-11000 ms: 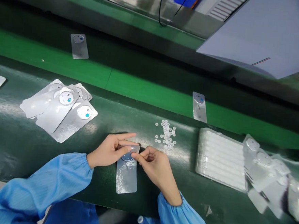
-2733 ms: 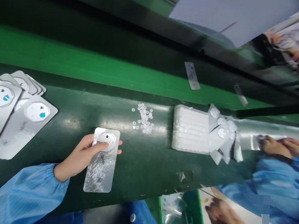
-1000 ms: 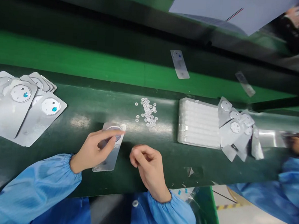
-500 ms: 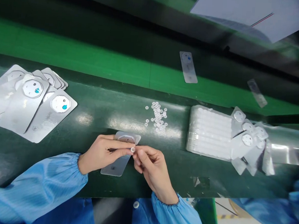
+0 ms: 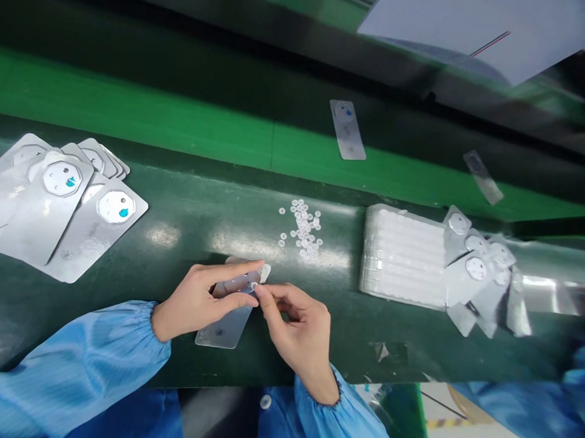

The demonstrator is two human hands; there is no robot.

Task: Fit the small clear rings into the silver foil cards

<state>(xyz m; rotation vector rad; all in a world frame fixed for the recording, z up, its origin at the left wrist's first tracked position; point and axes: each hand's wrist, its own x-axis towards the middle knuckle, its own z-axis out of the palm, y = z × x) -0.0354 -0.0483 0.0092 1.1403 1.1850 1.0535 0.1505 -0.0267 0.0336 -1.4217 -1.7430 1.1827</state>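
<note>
My left hand (image 5: 191, 302) lies over a grey metal plate (image 5: 220, 332) on the bench, thumb and fingers apart around its round recess. Part of that plate is hidden under the hand. Between the thumb and index finger of my right hand (image 5: 300, 323) is a small white round cap (image 5: 254, 286), held at the recess. Beyond both hands, several loose white caps (image 5: 306, 228) are scattered on the green bench (image 5: 169, 267).
At the left lies an overlapping pile of grey plates (image 5: 37, 218) with white round faces. Stacked clear plastic trays (image 5: 404, 260) stand at right beside more plates (image 5: 479, 275). Single plates lie farther back. Another person's blue sleeve (image 5: 534, 409) shows at lower right.
My left thumb and fingers have parted from the cap and spread over the plate. The right hand has brought the cap slightly left and up, down against the recess.
</note>
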